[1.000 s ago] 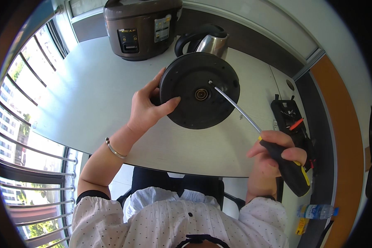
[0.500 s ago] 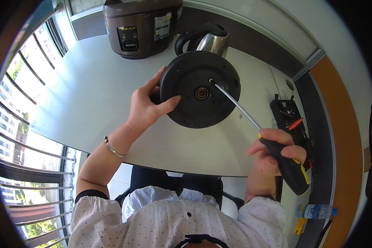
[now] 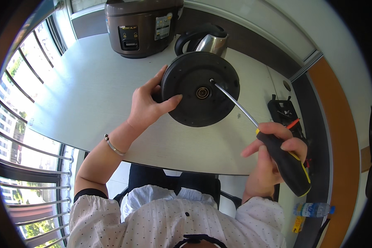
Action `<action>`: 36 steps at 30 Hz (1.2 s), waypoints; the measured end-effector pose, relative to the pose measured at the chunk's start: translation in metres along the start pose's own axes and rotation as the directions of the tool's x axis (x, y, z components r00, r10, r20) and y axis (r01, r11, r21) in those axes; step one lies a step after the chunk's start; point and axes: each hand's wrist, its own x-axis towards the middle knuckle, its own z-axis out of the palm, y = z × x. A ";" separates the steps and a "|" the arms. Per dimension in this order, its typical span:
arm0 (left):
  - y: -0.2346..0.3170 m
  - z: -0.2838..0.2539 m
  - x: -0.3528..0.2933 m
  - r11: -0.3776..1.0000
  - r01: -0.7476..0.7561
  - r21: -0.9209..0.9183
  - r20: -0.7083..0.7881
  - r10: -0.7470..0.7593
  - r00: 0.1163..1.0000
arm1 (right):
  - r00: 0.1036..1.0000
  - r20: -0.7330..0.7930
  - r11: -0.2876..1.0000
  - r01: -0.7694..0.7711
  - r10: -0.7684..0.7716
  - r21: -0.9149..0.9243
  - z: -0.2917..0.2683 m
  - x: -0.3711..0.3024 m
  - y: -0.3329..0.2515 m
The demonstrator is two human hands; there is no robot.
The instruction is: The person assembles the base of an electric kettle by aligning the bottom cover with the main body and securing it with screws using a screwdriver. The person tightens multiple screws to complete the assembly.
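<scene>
A steel electric kettle (image 3: pixel 214 44) with a black handle (image 3: pixel 190 39) has its round black underside (image 3: pixel 194 111) facing me. Ringed contacts (image 3: pixel 202 93) sit near the middle of that underside. My left hand (image 3: pixel 151 101) grips the disc's left edge, thumb on its face and fingers behind, partly hidden. In my right hand (image 3: pixel 277 146) is a screwdriver (image 3: pixel 285 165) with a black and yellow handle, one finger stretched out from it. Its long steel shaft slants up to the left, and the tip meets a small hole (image 3: pixel 211 80) above the contacts.
A brown rice cooker (image 3: pixel 144 31) stands at the back of the pale table (image 3: pixel 91 95). A black tool case (image 3: pixel 283 108) with an orange-red tool (image 3: pixel 293 123) lies at the right. Farther down sits a water bottle (image 3: pixel 314 210). A barred window (image 3: pixel 29 124) is on the left.
The fingers of my right hand have shifted around the screwdriver handle, and the handle has moved slightly. Its tip stays at the same hole; my left hand keeps its hold.
</scene>
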 end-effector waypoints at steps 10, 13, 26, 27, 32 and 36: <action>-0.002 0.001 0.000 0.998 0.012 0.069 -0.026 -0.011 1.000 | 0.997 -0.076 0.962 0.009 -0.030 -0.272 0.012 0.007 -0.011; -0.001 -0.002 0.000 0.997 0.027 0.069 -0.039 -0.025 0.999 | 0.993 0.031 0.960 0.115 -0.110 -0.255 0.002 0.013 0.002; 0.003 -0.002 0.000 0.998 0.026 0.049 -0.033 -0.024 0.999 | 0.986 0.142 0.975 -0.051 0.084 -0.218 0.009 0.026 -0.027; 0.003 -0.002 0.000 0.998 0.019 0.057 -0.035 -0.017 0.999 | 0.979 0.159 0.978 -0.098 0.128 -0.184 0.009 0.028 -0.030; 0.003 -0.002 0.000 0.994 0.017 0.107 -0.034 -0.013 0.999 | 0.953 0.245 0.966 -0.124 0.180 -0.228 0.007 0.032 -0.037; 0.004 -0.002 -0.001 0.988 -0.013 0.152 -0.036 0.018 0.999 | 0.936 0.346 0.854 0.230 -0.062 -0.467 -0.002 0.037 -0.025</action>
